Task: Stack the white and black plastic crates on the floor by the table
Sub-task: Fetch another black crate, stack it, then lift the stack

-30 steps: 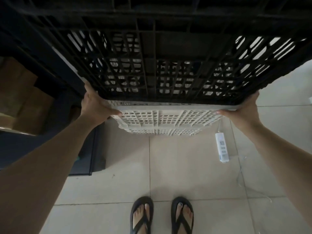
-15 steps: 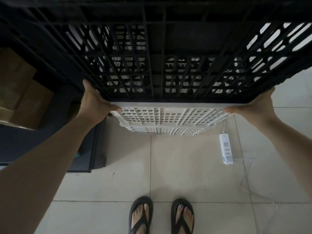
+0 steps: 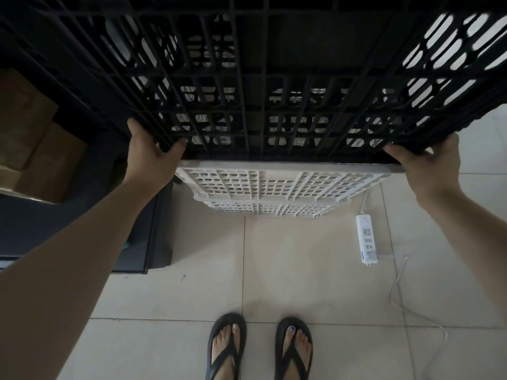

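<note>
A large black plastic crate (image 3: 252, 78) with a lattice wall fills the upper half of the view. Under it stand white plastic crates (image 3: 274, 187), nested one in another on the tiled floor; only their near walls show. My left hand (image 3: 152, 157) grips the black crate's lower left corner, thumb on its near face. My right hand (image 3: 430, 163) grips its lower right corner. The black crate's bottom edge lies level with the white stack's top rim; I cannot tell whether they touch.
A white power strip (image 3: 367, 238) with its cable lies on the floor right of the crates. A dark table or cabinet (image 3: 82, 215) stands at the left with cardboard boxes (image 3: 35, 149). My feet in black sandals (image 3: 258, 349) stand on the beige tiles.
The black crate has come nearer and now squarely covers the white stack. Both hands have shifted up from the white crate's rim to the black crate's lower corners.
</note>
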Motion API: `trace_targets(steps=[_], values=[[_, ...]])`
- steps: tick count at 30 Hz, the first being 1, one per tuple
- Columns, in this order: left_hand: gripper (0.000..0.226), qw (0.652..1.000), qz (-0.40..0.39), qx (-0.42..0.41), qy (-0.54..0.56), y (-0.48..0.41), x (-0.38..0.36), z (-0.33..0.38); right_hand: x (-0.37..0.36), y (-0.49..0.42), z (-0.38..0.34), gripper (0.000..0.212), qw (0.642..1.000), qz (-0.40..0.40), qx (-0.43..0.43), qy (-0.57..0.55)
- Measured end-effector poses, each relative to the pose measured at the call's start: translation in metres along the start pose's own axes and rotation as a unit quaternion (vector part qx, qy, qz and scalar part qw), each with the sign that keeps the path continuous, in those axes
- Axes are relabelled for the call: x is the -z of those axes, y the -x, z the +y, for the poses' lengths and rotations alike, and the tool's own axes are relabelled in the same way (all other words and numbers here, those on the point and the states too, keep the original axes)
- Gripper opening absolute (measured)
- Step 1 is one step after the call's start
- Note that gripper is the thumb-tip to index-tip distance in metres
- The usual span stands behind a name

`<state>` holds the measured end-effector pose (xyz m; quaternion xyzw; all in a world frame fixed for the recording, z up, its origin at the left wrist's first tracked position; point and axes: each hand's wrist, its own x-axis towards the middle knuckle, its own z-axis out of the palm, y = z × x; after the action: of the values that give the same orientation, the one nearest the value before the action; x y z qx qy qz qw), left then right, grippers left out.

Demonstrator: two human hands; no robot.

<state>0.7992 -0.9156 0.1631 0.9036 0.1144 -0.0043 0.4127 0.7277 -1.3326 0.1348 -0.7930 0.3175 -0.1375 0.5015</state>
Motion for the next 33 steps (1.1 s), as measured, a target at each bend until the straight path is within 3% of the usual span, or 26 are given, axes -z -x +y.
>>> trace_targets(steps=[8, 13, 19, 24, 28, 31, 33], values=[[0.056, 0.999, 0.021, -0.006, 0.029, 0.007, 0.003, -0.015, 0.004, 0.013, 0.006, 0.081, 0.999, -0.027, 0.038, 0.027], [0.051, 0.999, -0.021, 0.004, 0.024, 0.008, 0.004, -0.013, 0.001, 0.020, 0.008, 0.080, 0.998, -0.030, 0.045, 0.027], [0.045, 1.000, -0.007, -0.010, 0.013, 0.013, 0.001, -0.010, 0.000, 0.032, 0.003, 0.092, 0.988, -0.086, 0.052, 0.117], [0.049, 0.998, 0.031, -0.001, 0.059, 0.008, 0.000, -0.013, -0.002, 0.034, -0.002, 0.093, 0.990, -0.041, 0.051, 0.128], [0.049, 0.992, 0.009, -0.012, 0.124, 0.005, 0.003, -0.019, -0.004, 0.035, 0.007, 0.090, 0.992, -0.026, 0.061, 0.107], [0.059, 0.981, -0.015, -0.008, 0.192, 0.017, -0.014, -0.048, -0.017, 0.046, 0.044, 0.092, 0.999, -0.019, -0.018, 0.032], [0.096, 0.981, -0.045, 0.066, 0.175, 0.029, -0.036, -0.086, -0.033, 0.057, 0.081, 0.107, 0.991, -0.048, -0.118, 0.030]])
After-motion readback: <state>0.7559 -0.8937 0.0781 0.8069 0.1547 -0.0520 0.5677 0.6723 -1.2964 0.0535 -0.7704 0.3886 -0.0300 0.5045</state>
